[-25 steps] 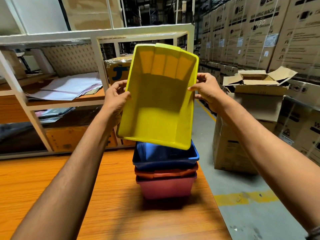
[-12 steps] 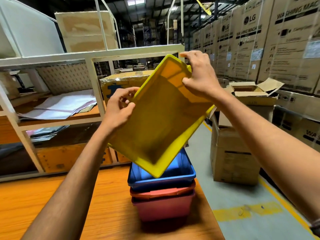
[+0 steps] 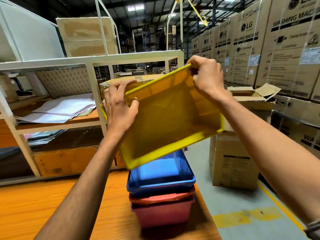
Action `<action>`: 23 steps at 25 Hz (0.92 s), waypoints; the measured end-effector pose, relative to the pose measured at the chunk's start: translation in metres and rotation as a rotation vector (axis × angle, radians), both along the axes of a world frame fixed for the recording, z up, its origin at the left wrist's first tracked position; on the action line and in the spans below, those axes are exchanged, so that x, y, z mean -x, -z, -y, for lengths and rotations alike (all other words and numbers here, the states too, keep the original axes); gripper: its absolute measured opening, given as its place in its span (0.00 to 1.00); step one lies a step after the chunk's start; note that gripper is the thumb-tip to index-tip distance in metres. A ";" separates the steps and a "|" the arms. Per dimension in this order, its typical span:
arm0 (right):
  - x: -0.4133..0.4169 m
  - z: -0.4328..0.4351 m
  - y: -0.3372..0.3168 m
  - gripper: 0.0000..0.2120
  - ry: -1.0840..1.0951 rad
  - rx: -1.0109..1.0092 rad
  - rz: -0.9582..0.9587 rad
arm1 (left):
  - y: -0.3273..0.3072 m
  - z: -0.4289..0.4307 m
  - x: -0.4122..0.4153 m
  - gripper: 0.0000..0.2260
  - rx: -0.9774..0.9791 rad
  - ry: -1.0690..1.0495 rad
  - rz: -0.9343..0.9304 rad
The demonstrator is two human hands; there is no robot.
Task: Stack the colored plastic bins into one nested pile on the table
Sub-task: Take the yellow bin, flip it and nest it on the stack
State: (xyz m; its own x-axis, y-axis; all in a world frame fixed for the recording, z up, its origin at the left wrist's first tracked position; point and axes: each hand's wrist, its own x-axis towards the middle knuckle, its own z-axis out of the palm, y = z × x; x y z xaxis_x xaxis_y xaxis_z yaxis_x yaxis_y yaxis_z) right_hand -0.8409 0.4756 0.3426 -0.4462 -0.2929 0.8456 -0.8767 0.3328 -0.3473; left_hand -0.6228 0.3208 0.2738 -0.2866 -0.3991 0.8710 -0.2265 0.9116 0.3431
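Both hands are on the yellow bin (image 3: 170, 116), held up in the air right over the stack. Left hand (image 3: 119, 108) is at the bin's left end, fingers curled loosely over the far rim with the thumb on the near side, looks like a light grip and it's a bit blurry. Right hand (image 3: 207, 76) pinches the upper right corner of the rim, fingers closed tight on it. The bin is tipped so its open side faces back toward the camera, long axis running left to right and slanting up toward the right, low near corner hanging just above the blue bin (image 3: 161, 177). Blue sits nested in an orange-red bin (image 3: 161, 199), which sits in a pink bin (image 3: 161, 214), all upright on the wooden table (image 3: 43, 205) near its right edge. White shelving (image 3: 90, 61) stands behind, and washing machine cartons (image 3: 284, 47) line the right.
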 end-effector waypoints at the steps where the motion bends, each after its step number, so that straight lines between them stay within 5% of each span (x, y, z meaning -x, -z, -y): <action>1: 0.003 -0.002 0.003 0.15 0.027 0.038 0.064 | 0.003 -0.003 0.002 0.23 -0.011 -0.058 -0.074; 7: 0.013 -0.009 0.040 0.15 0.091 0.264 0.533 | 0.022 -0.018 0.015 0.21 -0.190 -0.201 -0.318; 14: 0.002 0.011 0.107 0.13 -0.145 0.510 1.191 | 0.034 -0.031 0.024 0.28 -0.477 0.031 -0.550; 17: -0.013 0.011 0.133 0.16 -0.164 0.432 1.173 | 0.043 -0.029 0.022 0.20 -0.573 0.091 -0.517; 20: -0.019 -0.001 0.140 0.16 -0.137 0.178 0.953 | 0.048 -0.015 0.014 0.16 -0.547 0.133 -0.437; 23: -0.020 -0.008 0.126 0.20 -0.354 0.035 0.804 | 0.053 -0.005 0.006 0.14 -0.450 0.225 -0.324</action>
